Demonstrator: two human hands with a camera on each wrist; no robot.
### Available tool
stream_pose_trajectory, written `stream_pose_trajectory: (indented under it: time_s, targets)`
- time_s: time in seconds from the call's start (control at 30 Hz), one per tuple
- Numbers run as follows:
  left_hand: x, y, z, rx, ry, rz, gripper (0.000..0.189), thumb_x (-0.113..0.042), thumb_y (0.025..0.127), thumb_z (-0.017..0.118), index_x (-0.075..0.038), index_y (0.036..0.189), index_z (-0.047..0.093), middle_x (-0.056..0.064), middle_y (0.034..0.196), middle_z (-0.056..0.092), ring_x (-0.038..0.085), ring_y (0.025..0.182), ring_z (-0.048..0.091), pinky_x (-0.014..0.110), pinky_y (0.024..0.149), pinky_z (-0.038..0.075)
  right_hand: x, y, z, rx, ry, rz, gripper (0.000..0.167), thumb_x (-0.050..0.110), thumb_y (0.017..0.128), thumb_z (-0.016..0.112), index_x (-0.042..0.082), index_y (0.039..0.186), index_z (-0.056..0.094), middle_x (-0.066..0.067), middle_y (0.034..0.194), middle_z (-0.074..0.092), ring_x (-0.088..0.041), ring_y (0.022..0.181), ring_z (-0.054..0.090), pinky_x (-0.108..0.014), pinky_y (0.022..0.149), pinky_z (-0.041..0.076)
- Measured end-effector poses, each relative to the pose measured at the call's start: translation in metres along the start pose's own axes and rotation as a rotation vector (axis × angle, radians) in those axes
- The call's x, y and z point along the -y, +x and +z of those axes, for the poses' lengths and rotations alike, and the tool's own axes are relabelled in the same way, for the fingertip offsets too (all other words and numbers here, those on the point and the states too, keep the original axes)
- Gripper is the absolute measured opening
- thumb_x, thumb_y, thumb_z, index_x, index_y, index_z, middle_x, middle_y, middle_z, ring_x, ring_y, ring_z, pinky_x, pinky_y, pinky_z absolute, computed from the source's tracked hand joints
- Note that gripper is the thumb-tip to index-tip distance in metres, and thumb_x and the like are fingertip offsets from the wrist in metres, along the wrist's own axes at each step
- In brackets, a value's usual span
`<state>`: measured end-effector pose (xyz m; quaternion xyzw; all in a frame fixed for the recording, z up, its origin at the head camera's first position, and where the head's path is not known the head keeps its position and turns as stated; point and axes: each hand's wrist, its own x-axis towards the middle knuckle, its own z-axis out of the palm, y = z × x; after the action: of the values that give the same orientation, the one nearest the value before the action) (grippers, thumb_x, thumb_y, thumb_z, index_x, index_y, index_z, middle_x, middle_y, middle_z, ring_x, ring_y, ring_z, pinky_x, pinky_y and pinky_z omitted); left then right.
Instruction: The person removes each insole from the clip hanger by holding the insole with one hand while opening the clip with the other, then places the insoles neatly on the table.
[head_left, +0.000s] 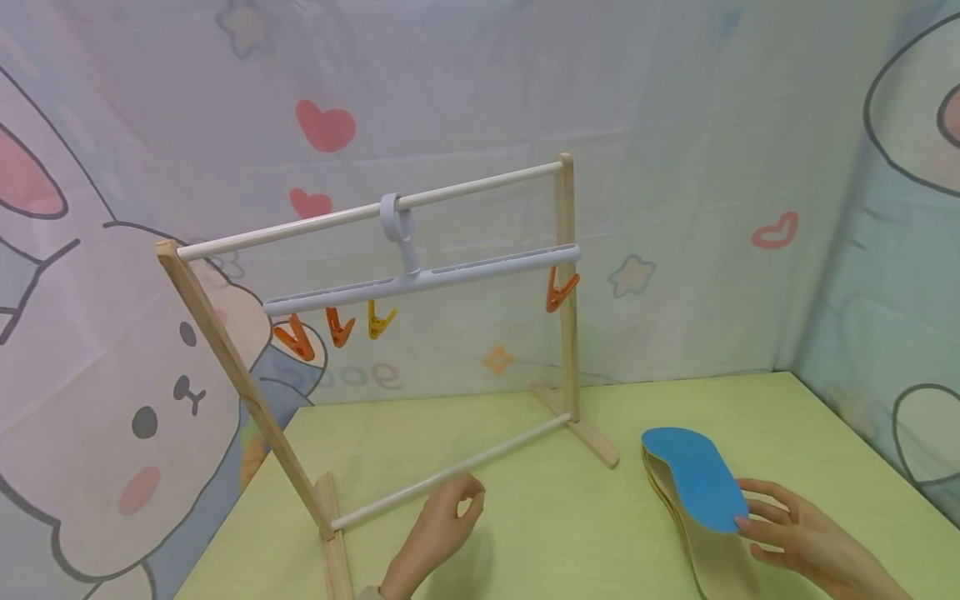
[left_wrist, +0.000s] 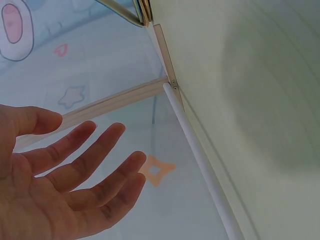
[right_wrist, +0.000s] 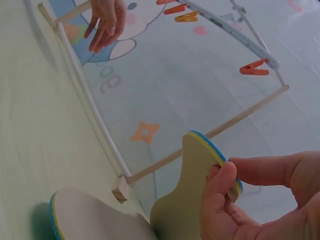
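In the head view my right hand [head_left: 802, 537] pinches the edge of a blue-topped insole [head_left: 697, 479]. The right wrist view shows its beige underside and thin blue and yellow rim between thumb and fingers. Below it is a second beige insole surface [right_wrist: 95, 217] with the same coloured rim; whether the two are joined is hidden. My left hand [head_left: 446, 521] is held above the table near the rack's lower bar, its fingers loosely bent with nothing in them, as the left wrist view [left_wrist: 75, 185] also shows.
A wooden rack [head_left: 566, 333] stands on the yellow-green table [head_left: 555, 517]. From its white top rod hangs a pale hanger [head_left: 420, 279] carrying orange clips [head_left: 298, 337] and a yellow clip [head_left: 379, 320]. A printed cloth [head_left: 465, 100] hangs behind.
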<state>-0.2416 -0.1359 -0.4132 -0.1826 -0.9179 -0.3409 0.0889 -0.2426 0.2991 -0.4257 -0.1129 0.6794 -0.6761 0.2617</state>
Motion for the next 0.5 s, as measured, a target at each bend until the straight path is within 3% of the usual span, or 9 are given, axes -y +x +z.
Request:
stream_pose_trajectory:
  time_s: [0.1,0.23,0.33,0.43,0.5]
  targets:
    - [0.0,0.001,0.0,0.001,-0.002,-0.001,0.013,-0.011,0.089,0.048,-0.006,0.09,0.06,0.007,0.095,0.065,0.028,0.094,0.059,0.044,0.081,0.047,-0.001,-0.001,-0.001,-0.018,-0.016,0.019,0.031,0.016,0.093,0.046,0.037,0.115,0.039,0.009,0.112,0.05,-0.007,0.098,0.057,-0.037,0.086,0.047]
    - [0.0,0.001,-0.001,0.005,-0.005,0.001,0.013,-0.011,0.089,0.048,-0.006,0.09,0.06,0.008,0.095,0.065,0.029,0.095,0.059,0.045,0.081,0.047,-0.003,-0.003,-0.001,-0.056,-0.074,0.061,0.05,0.017,0.092,0.047,0.012,0.136,0.023,-0.008,0.121,0.048,-0.011,0.1,0.056,-0.04,0.086,0.047]
    - [0.001,0.001,-0.001,0.006,-0.001,0.004,0.013,-0.011,0.089,0.048,-0.006,0.09,0.06,0.008,0.096,0.065,0.029,0.095,0.059,0.044,0.08,0.047,-0.005,-0.003,-0.001,-0.074,-0.112,0.091,0.064,0.019,0.092,0.048,-0.002,0.137,0.008,-0.022,0.127,0.042,-0.015,0.102,0.055,-0.041,0.086,0.046]
    - [0.002,0.001,0.0,0.003,-0.001,0.004,0.013,-0.011,0.089,0.048,-0.006,0.09,0.06,0.008,0.096,0.066,0.029,0.095,0.059,0.044,0.081,0.047,-0.008,-0.003,-0.001,-0.082,-0.133,0.112,0.065,0.021,0.092,0.048,-0.002,0.138,0.007,-0.036,0.129,0.031,-0.018,0.103,0.054,-0.042,0.085,0.046]
    - [0.002,0.001,0.001,0.001,-0.003,0.006,0.012,-0.01,0.089,0.048,-0.006,0.09,0.06,0.008,0.096,0.066,0.029,0.095,0.059,0.044,0.081,0.047,-0.011,-0.003,-0.001,-0.074,-0.129,0.115,0.057,0.021,0.092,0.049,0.012,0.138,0.017,-0.04,0.129,0.024,-0.019,0.102,0.054,-0.041,0.084,0.047]
